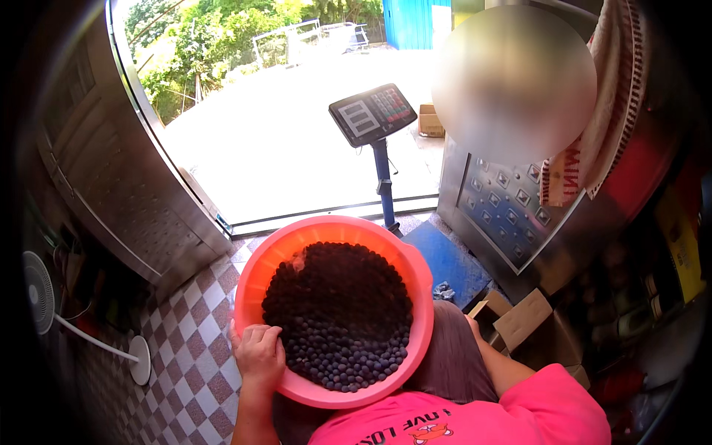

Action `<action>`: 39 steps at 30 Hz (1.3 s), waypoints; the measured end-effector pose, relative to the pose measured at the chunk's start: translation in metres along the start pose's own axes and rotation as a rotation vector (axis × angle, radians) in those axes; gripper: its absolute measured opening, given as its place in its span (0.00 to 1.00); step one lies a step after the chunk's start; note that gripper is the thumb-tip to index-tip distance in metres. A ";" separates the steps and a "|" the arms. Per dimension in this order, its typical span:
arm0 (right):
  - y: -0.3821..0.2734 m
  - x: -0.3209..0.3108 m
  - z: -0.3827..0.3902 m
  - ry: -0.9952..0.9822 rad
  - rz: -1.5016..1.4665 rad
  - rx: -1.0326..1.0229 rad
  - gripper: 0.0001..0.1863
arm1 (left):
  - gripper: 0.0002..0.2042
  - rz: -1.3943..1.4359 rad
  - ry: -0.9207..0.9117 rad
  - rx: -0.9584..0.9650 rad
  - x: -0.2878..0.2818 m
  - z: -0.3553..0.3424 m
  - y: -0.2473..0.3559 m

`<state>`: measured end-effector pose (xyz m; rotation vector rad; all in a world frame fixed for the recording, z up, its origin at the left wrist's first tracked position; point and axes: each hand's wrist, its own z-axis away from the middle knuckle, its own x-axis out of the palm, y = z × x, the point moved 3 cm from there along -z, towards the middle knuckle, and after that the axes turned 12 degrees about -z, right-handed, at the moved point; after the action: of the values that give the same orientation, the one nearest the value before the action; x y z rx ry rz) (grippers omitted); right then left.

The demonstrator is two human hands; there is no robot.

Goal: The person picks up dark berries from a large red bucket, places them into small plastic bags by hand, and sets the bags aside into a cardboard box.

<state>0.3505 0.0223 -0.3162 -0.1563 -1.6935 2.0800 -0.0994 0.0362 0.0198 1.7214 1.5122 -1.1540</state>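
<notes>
A large pinkish-red plastic basin [421,326] rests on my lap, tilted a little toward me. Small round, dark purple-blue fruits [348,356] fill much of it; their exact kind I cannot make out. At the basin's near left side, my left hand [259,352] grips the rim, fingers curled over the edge. My right forearm [500,363] reaches from the pink sleeve down past my right thigh. Behind the thigh the right hand is hidden, so its fingers and anything in them do not show.
Beyond the basin stands a platform scale with a display head [373,113] on a post and a blue platform [449,259]. An open cardboard box [530,322] is at my right. Metal doors [133,156] flank the bright doorway. A white fan [139,360] stands left on checkered tiles.
</notes>
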 end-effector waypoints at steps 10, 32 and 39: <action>-0.013 -0.010 0.018 -0.011 0.151 -0.085 0.07 | 0.06 0.021 0.025 0.009 0.001 0.006 -0.005; -0.024 0.010 -0.041 0.218 -0.062 0.209 0.11 | 0.08 -0.097 -0.153 0.032 0.004 -0.001 0.007; 0.037 -0.014 -0.110 0.330 0.479 0.195 0.30 | 0.06 -0.113 -0.199 0.062 0.009 -0.007 0.008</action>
<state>0.3927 0.1100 -0.3799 -0.8654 -1.3359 2.3714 -0.0902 0.0444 0.0142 1.5263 1.4800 -1.3994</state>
